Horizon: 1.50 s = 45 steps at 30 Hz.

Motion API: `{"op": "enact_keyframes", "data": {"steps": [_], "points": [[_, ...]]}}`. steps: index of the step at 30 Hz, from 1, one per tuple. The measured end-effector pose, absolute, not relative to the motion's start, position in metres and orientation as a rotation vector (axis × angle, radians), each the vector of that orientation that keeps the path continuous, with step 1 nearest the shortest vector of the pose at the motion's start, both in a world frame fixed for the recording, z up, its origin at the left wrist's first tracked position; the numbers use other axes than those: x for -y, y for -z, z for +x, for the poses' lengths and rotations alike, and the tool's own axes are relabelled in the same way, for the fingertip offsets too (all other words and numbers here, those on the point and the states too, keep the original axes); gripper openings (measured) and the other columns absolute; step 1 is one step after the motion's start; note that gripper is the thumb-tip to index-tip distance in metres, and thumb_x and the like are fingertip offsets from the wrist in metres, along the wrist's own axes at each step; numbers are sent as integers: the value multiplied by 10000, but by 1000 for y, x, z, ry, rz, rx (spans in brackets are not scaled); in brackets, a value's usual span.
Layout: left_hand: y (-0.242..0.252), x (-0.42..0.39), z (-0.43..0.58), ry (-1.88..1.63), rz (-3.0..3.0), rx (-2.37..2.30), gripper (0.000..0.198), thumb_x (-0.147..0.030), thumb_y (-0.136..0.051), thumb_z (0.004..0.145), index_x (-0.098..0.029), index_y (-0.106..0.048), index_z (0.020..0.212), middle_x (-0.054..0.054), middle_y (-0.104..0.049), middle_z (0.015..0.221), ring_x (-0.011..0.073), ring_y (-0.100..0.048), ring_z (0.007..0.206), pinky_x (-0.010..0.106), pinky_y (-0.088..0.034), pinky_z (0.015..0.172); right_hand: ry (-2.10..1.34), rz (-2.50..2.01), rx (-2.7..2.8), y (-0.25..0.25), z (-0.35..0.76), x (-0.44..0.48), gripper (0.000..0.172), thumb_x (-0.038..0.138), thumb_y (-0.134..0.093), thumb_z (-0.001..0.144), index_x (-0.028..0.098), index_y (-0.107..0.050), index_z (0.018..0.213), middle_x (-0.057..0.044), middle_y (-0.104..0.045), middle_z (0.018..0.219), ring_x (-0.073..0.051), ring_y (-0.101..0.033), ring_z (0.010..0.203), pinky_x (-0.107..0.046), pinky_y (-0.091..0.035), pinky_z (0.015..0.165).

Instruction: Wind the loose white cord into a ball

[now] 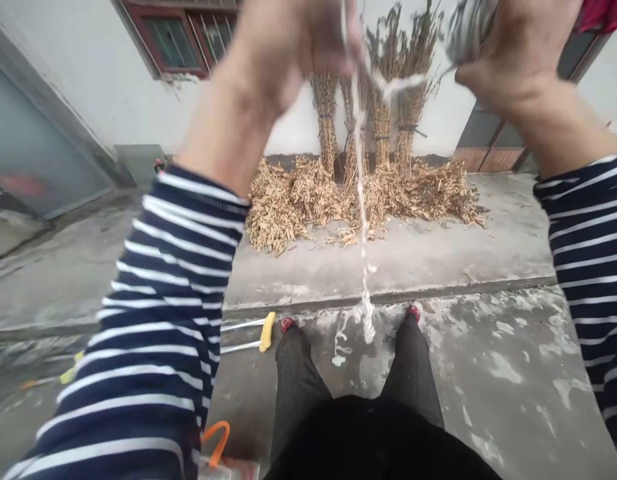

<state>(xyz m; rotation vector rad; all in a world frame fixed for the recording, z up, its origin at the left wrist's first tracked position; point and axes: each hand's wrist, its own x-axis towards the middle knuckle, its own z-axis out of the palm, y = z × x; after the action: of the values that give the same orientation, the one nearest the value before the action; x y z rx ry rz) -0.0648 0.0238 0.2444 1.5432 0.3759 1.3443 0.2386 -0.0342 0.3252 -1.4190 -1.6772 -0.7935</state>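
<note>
String [360,180], white, soft and loosely twisted, hangs from the left hand [308,47] down between the shoes, its lower end kinked into a fuzzy clump; whether that end touches the ground cannot be told. The left hand, blurred, is curled closed about the string. From there a strand slants across toward the right hand [521,50], which is bent round a grey bundle [469,32], rounded and streaked, its material too blurred to tell. Both sleeves [163,300] are navy knit with white stripes. Below are dark cloth trousers [301,380] and red shoes [287,325]. An orange curved strip [221,440] lies at lower left; beyond it, slim metal rods meet a smooth yellow end piece [267,332]. The concrete [493,353] is patchy, with pale blotches. Farther off, crisp dry leaves [278,213] heap around tied, brittle stalks [382,127] upright by a white plaster wall [78,80] with a red-framed window [171,40].
</note>
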Motion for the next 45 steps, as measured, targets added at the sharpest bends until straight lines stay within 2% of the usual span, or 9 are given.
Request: {"op": "enact_keyframes", "data": {"steps": [2,6,12,16,20,24,31,37,45], "points": [[-252,-20,-57,-1178,1816,-320,172,-225,-694,979,-112,-723,852,23,-735,786,141,-767,854,321,-635,841,1029,-1558,1665,-319,238,35,595,141,-686,855,141,-599,1443,-164,-495,1566,-362,-431,1463,-429,-507,842],[-178,-10,-59,-882,1742,-350,213,-332,-781,880,-172,-760,740,65,-726,732,133,-720,655,267,-626,631,1132,-1560,1636,-302,250,25,578,148,-773,758,180,-649,1321,-162,-570,1492,-351,-485,1317,-346,-501,659],[-6,13,-45,-502,1444,-513,312,-448,-814,808,-139,-775,784,105,-780,820,173,-740,754,286,-606,701,1215,-1146,1819,-268,262,19,453,197,-700,855,235,-597,1294,-129,-598,1429,-303,-480,1253,-294,-520,613],[47,16,-18,-441,1489,-771,217,-328,-785,760,-117,-754,806,98,-775,879,204,-718,826,274,-575,663,1109,-1122,1948,-243,242,32,534,183,-635,864,281,-552,1382,-115,-566,1467,-365,-512,1324,-349,-571,611],[38,5,2,-760,1649,-1045,376,-154,-770,727,-124,-757,1101,114,-761,1085,240,-697,1019,267,-572,720,1123,-1128,2016,-225,218,38,606,180,-595,860,355,-509,1434,-93,-577,1479,-355,-543,1292,-332,-528,538],[1,1,24,-1070,1625,-914,512,-177,-779,789,-183,-699,1294,133,-720,1282,253,-660,1186,233,-568,692,1161,-1140,2064,-213,205,35,642,159,-562,853,373,-485,1453,-75,-574,1502,-354,-530,1315,-341,-527,549],[-17,18,50,-1230,1236,-675,296,-211,-787,801,-142,-682,1069,21,-727,750,145,-694,687,236,-558,627,1120,-1228,2130,-217,195,33,535,140,-541,879,281,-557,1396,-89,-558,1522,-358,-477,1391,-384,-594,692],[-18,28,19,-1035,1258,-551,391,-408,-862,733,-104,-694,913,82,-747,798,146,-698,644,239,-525,575,1026,-1295,2107,-218,209,26,445,138,-551,904,303,-610,1314,-41,-570,1533,-342,-462,1398,-411,-632,753],[-16,11,-9,-691,1387,-569,256,-355,-787,768,-109,-726,800,133,-773,867,188,-741,794,227,-546,624,975,-1243,2105,-211,211,29,385,170,-552,909,273,-629,1271,-30,-592,1497,-359,-494,1388,-409,-648,789]]}}
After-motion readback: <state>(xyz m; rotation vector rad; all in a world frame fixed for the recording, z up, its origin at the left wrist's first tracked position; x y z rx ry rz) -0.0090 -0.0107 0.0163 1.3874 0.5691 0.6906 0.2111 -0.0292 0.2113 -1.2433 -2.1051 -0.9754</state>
